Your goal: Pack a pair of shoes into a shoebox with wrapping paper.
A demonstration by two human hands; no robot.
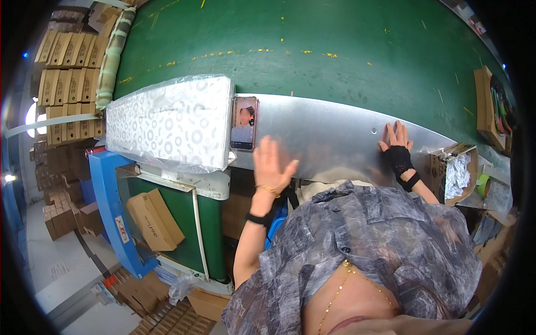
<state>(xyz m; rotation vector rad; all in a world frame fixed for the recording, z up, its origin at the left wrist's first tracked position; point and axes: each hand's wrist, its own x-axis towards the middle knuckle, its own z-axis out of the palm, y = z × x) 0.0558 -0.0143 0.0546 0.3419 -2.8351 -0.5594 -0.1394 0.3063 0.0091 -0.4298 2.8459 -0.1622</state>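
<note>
Grip the probably stiff, fragile smartphone (244, 124) by its edges, left hand (272, 166) empty, right hand (397, 153) spread empty on metal worktop (326, 131).

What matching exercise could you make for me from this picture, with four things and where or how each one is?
Things
1. White, grey-ringed, plastic-wrapped bundle
2. Slim rectangular phone
3. Right hand in a black fingerless glove
4. Open brown cardboard box

Places and states
A. Fingers spread on the silver-grey metal plate
B. Holding crumpled white material
C. Furthest left of the four
D. Screen lit, immediately right of the bundle

Pairs: 1-C, 2-D, 3-A, 4-B
</note>
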